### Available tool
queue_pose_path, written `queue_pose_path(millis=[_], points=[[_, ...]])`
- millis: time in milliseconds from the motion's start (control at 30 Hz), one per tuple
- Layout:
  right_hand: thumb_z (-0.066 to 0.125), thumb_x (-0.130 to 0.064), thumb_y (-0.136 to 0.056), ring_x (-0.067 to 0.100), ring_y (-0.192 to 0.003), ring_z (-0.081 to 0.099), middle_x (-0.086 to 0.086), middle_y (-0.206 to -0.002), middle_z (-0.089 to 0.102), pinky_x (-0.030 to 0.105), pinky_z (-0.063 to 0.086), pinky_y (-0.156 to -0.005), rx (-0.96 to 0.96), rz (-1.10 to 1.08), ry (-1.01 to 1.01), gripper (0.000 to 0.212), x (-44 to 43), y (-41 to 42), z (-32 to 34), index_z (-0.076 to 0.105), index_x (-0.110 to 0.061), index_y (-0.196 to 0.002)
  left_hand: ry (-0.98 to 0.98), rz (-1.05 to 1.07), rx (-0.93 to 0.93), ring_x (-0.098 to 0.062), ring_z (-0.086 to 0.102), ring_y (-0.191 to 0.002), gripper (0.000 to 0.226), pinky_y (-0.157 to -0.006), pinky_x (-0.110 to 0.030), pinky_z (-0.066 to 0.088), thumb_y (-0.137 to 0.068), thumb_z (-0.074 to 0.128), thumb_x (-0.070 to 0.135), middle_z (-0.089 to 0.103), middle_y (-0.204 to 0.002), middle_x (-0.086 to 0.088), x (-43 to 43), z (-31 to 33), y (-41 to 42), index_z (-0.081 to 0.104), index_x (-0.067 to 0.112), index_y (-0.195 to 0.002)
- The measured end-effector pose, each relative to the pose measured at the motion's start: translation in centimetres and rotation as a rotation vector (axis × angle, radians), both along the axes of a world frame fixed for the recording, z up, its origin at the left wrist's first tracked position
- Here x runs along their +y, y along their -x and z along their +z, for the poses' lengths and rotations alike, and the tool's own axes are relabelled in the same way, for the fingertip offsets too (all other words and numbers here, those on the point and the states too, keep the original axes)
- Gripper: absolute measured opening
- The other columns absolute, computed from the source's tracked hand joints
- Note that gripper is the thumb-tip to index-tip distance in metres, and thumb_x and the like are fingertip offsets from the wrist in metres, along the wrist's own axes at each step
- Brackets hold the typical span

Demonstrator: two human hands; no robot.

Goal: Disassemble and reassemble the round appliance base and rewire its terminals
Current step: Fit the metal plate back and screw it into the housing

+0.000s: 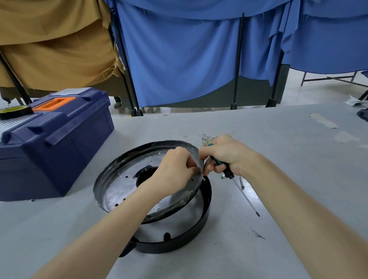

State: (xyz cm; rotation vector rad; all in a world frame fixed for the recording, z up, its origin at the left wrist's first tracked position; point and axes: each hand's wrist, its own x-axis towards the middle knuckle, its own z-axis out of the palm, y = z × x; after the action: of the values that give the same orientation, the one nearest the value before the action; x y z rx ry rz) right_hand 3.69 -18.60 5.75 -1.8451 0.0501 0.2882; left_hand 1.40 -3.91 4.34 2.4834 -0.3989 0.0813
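Blue fabric curtains [176, 56] hang from black poles across the top of the frame, with a tan cloth [50, 39] draped at the upper left. Below them a pale grey table [284, 156] fills the lower half.

Just below the centre of the frame sits the appliance base, a black round plastic ring [194, 228], resting on the table. A shiny perforated metal plate [122, 183] with a large hole in its middle is tilted above the ring, its right edge raised.

The left hand [175, 169] reaches in from the lower left, its curled fingers pinching the plate's raised right rim. The right hand [227, 156], just right of the plate, has its fingers wrapped around the teal and black handle of a screwdriver [228, 172], whose thin steel shaft points toward the lower right, tip low over the table. Its thumb and forefinger reach toward the same rim; whether they touch it cannot be told.

Small loose screws [242, 183] lie on the table beside the shaft.

At the left stands a dark blue plastic toolbox [54, 144] with an orange handle, and a roll of black tape [11, 112] lies on its lid.
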Motion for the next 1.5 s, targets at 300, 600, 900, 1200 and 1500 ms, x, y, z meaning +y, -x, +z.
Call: queue_pose_path(millis=[300, 600, 900, 1200, 1500], points=[[0.056, 0.005, -0.083, 0.017, -0.034, 0.049, 0.024, -0.059, 0.062, 0.016, 0.024, -0.029, 0.018, 0.018, -0.046, 0.007, -0.4, -0.2, -0.6, 0.057, 0.007, -0.077, -0.117, -0.029, -0.034, -0.022, 0.037, -0.058, 0.026, -0.055, -0.03, 0.03, -0.078, 0.06, 0.0, 0.049, -0.056, -0.008, -0.5, 0.0, -0.1, 0.054, 0.007, -0.054], [0.056, 0.004, -0.084, 0.016, -0.034, 0.049, 0.019, -0.05, 0.061, 0.016, 0.024, -0.031, 0.011, 0.056, -0.007, 0.006, -1.4, 0.2, -1.0, 0.056, 0.005, -0.078, -0.183, -0.084, -0.092, -0.034, 0.055, -0.086, 0.019, -0.074, -0.043, 0.047, -0.081, 0.054, -0.003, 0.057, -0.091, -0.014, -1.4, -0.3, 0.6, 0.067, 0.007, -0.074], [0.057, 0.007, -0.08, 0.018, -0.032, 0.049, 0.021, -0.049, 0.06, 0.015, 0.023, -0.032, -0.032, 0.106, -0.007, 0.027, -2.5, 1.4, -2.0, 0.056, 0.002, -0.053, -0.26, -0.148, -0.083, -0.022, 0.054, -0.098, 0.008, -0.086, -0.039, 0.045, -0.088, 0.066, 0.011, 0.056, -0.104, 0.0, -0.8, -1.1, 1.1, 0.073, 0.009, -0.086], [0.055, 0.001, -0.086, 0.017, -0.027, 0.035, 0.02, -0.051, 0.059, 0.014, 0.02, -0.035, -0.028, 0.146, 0.055, 0.028, -2.7, 1.6, -2.3, 0.047, -0.003, -0.059, -0.179, -0.163, 0.004, -0.013, 0.058, -0.103, 0.026, -0.096, -0.04, 0.044, -0.09, 0.058, -0.001, 0.055, -0.112, 0.009, 0.1, -2.0, 1.5, 0.075, 0.016, -0.099], [0.062, -0.008, -0.091, 0.016, -0.029, 0.034, 0.02, -0.059, 0.064, 0.013, 0.019, -0.035, 0.014, 0.147, 0.037, 0.021, -2.9, 1.9, -2.1, 0.054, 0.0, -0.073, -0.096, -0.166, 0.049, -0.019, 0.061, -0.101, 0.027, -0.094, -0.041, 0.049, -0.091, 0.052, -0.005, 0.056, -0.112, 0.002, 0.4, -2.1, 1.5, 0.075, 0.008, -0.096]])
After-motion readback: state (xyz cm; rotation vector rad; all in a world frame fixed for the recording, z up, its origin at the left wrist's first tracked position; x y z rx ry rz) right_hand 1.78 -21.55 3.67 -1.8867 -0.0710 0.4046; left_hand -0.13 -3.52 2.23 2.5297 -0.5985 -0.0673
